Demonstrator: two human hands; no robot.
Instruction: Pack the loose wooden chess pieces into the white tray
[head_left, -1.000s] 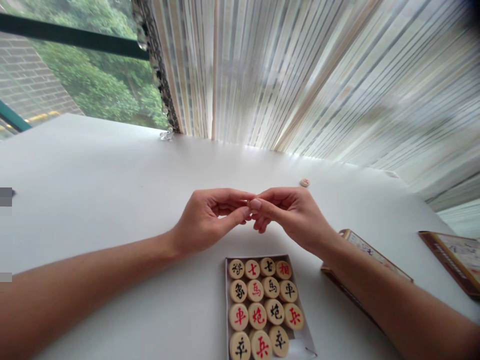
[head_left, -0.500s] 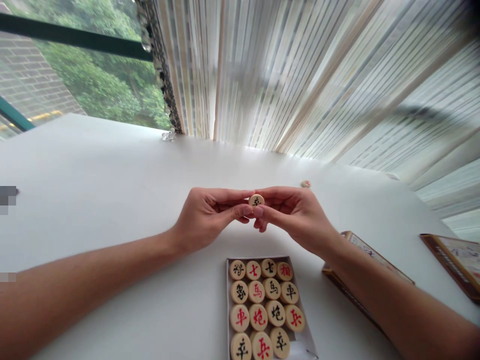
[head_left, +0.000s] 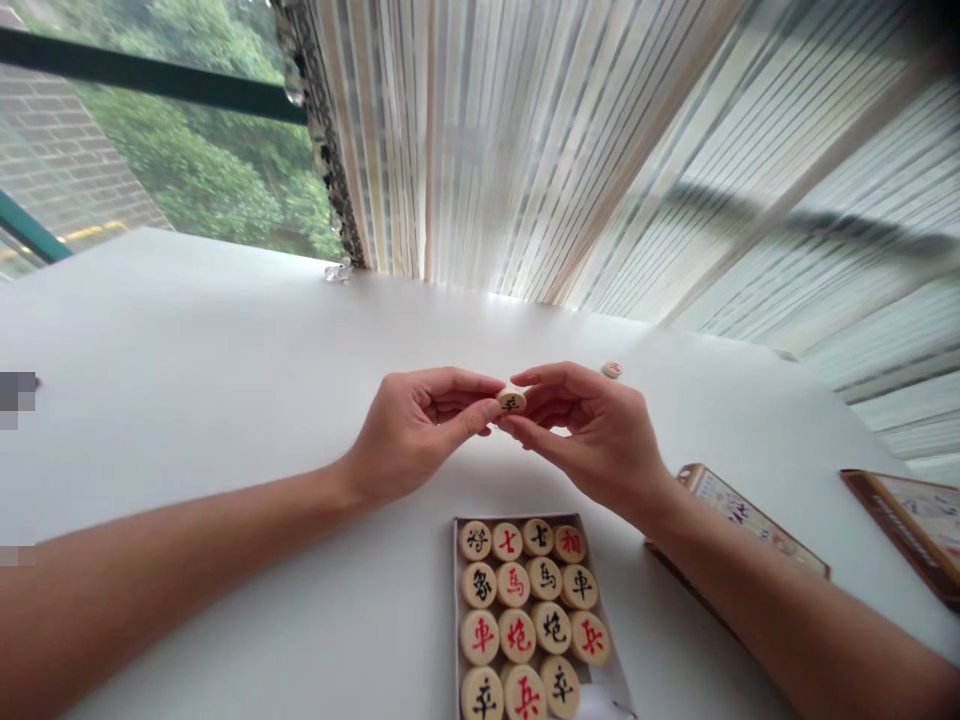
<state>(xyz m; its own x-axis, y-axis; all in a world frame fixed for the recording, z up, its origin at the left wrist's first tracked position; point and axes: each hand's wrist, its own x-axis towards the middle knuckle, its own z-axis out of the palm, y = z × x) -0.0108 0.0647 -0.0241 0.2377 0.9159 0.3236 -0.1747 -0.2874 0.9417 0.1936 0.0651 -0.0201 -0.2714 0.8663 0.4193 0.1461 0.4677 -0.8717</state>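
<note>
A round xiangqi piece (head_left: 511, 401) with a black character is pinched between the thumb and index finger of my left hand (head_left: 420, 430), above the white table. My right hand (head_left: 592, 425) is curved around the piece's right side, its thumb and index finger parted. The right index fingertip stays clear above the piece; whether the other right fingers touch it, I cannot tell. Below the hands lies an open box (head_left: 457, 600) holding rows of round pieces with red and black characters. A gap with something whitish shows at the box's lower right.
One red-marked piece (head_left: 612, 369) lies beyond my right hand. Beside and partly under my right forearm is a printed box (head_left: 757, 520), with another printed brown box (head_left: 911, 530) at the far right. A string curtain (head_left: 495, 150) and a window border the white table (head_left: 225, 370).
The right thumb and index finger have spread away from the piece. The piece has tilted in the left fingers. The box of pieces looks the same.
</note>
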